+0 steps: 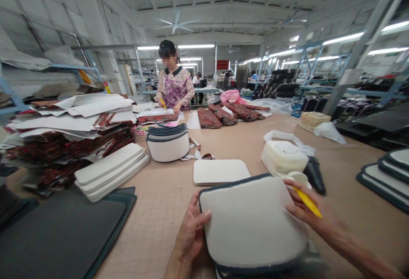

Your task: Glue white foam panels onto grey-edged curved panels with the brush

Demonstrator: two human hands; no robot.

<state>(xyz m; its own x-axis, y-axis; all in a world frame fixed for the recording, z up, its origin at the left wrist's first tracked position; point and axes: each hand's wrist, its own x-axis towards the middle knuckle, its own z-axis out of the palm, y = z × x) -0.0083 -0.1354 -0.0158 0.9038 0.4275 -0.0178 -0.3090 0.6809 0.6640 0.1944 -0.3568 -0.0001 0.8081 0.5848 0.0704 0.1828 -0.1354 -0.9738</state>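
a pale panel (252, 223) with dark edging is held up, tilted, over the near side of the desk (153, 219), right in front of the worker. the left hand (193, 228) pinches its left edge, thumb on the face; the right hand (303, 214) grips a yellow pen (309, 203), its fingers against the panel's upper right corner.

just behind the panel lies a plain board (220, 171), with a foam block (284, 157) to its right. farther off i see a dark-edged stack (168, 145), and at left white boards (110, 168) partly over dark sheets (64, 232), beside a tall cloth pile (73, 142). across the desk, near rolled red cloth (207, 118), stands a co-worker (175, 86).
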